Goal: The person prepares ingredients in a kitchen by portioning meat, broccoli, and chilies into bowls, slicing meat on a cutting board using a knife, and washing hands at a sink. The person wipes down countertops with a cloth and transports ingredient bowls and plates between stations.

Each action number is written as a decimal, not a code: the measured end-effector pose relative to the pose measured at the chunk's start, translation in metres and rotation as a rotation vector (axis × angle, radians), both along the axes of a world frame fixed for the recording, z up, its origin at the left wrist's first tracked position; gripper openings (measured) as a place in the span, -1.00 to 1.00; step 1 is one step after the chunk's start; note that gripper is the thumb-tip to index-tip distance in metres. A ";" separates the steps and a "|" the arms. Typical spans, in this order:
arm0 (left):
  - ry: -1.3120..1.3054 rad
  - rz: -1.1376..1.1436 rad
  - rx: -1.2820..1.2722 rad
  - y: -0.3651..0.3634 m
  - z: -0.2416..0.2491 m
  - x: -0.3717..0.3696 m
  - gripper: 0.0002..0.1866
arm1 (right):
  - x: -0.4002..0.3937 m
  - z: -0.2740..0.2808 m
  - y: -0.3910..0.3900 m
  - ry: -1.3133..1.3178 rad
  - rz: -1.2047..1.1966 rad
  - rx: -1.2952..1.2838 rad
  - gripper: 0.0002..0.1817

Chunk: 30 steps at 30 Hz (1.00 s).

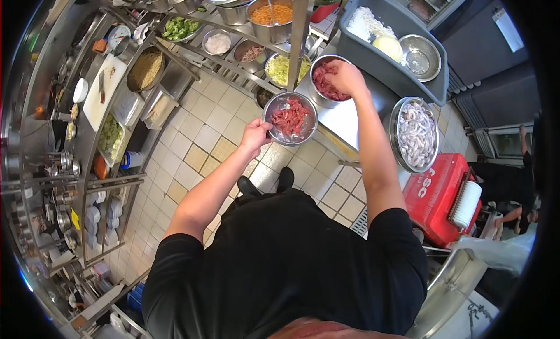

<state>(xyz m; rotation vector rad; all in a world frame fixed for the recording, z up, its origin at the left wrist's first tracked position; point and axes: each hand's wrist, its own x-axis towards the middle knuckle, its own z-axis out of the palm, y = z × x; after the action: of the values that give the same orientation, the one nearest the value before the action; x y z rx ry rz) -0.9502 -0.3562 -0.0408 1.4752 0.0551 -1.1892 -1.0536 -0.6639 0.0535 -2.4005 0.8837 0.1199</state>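
Note:
A round metal bowl (312,132) with strips of raw red meat (290,118) is held over the floor by my left hand (255,136), its fingers closed on the left rim. My right hand (345,78) reaches into a deeper metal pot (326,103) of darker red meat (328,94) on the steel counter. Its fingertips are down among the meat, curled and partly hidden. Right of the pot, a large metal bowl of greyish-white strips (418,132) stands beside my right forearm.
A grey tub (434,89) holds white food and a metal bowl. Food containers line a rack (233,75) ahead. A red machine (429,193) stands right; another person (508,181) is at the far right. Shelves with a cutting board (105,91) run along the left.

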 end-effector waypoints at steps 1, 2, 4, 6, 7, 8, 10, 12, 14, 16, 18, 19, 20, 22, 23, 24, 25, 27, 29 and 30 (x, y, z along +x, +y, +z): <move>0.019 0.016 -0.024 0.005 -0.002 0.000 -0.87 | -0.006 -0.018 -0.006 0.029 -0.021 -0.222 -0.67; 0.038 0.031 -0.049 0.009 -0.003 -0.001 -0.87 | -0.008 -0.031 -0.004 0.158 0.073 -0.241 -0.70; 0.033 0.052 -0.056 0.016 0.011 -0.002 -0.86 | -0.003 -0.068 -0.002 0.308 0.071 -0.343 -0.76; 0.016 0.074 -0.073 0.020 0.018 0.002 -0.86 | 0.003 -0.076 -0.012 0.306 0.023 -0.367 -0.78; 0.002 0.082 -0.085 0.022 0.020 0.007 -0.86 | 0.004 -0.074 -0.017 0.304 -0.001 -0.379 -0.78; -0.013 0.091 -0.097 0.025 0.022 0.012 -0.86 | 0.003 -0.068 -0.024 0.250 0.023 -0.421 -0.80; 0.019 0.138 -0.134 0.030 0.018 0.027 -0.87 | -0.010 -0.007 0.004 -0.131 -0.227 -0.271 -0.82; 0.087 0.206 -0.225 0.035 0.012 0.036 -0.89 | -0.001 0.023 0.033 -0.283 -0.285 -0.163 -0.80; 0.133 0.234 -0.272 0.036 0.014 0.041 -0.90 | 0.008 0.042 0.052 -0.310 -0.311 -0.133 -0.76; 0.222 0.258 -0.397 0.045 0.005 0.067 -0.93 | 0.020 0.004 0.028 -0.283 -0.376 -0.302 -0.63; 0.259 0.249 -0.380 0.062 0.011 0.099 -0.94 | 0.033 0.024 0.043 0.367 -0.327 -0.262 -0.51; 0.270 0.253 -0.375 0.077 0.016 0.123 -0.93 | 0.028 0.004 0.037 0.376 -0.144 -0.294 -0.54; 0.267 0.268 -0.400 0.096 0.024 0.151 -0.92 | 0.018 -0.039 0.013 0.385 0.039 -0.331 -0.56; 0.274 0.285 -0.439 0.134 0.042 0.202 -0.90 | 0.028 -0.027 0.029 0.645 -0.152 -0.441 -0.71; 0.225 0.328 -0.417 0.153 0.049 0.234 -0.90 | 0.029 -0.039 0.020 0.547 -0.264 -0.485 -0.74; 0.188 0.356 -0.386 0.178 0.056 0.267 -0.90 | 0.019 -0.055 -0.003 0.527 -0.278 -0.488 -0.75; 0.151 0.384 -0.355 0.203 0.062 0.300 -0.89 | 0.018 -0.068 -0.015 0.508 -0.293 -0.490 -0.75; -0.005 0.425 -0.262 0.246 0.072 0.382 -0.89 | 0.025 -0.041 0.005 0.334 -0.545 -0.495 -0.74; -0.108 0.456 -0.252 0.278 0.078 0.467 -0.88 | 0.045 -0.006 0.043 0.348 -0.614 -0.456 -0.75; -0.174 0.512 -0.245 0.285 0.087 0.510 -0.88 | 0.033 -0.026 0.030 0.398 -0.562 -0.441 -0.74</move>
<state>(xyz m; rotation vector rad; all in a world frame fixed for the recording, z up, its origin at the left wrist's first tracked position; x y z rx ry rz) -0.4405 -0.0714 0.0464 1.2427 0.1535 -0.6275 -1.0204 -0.6338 0.0280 -2.4416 1.9063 0.2050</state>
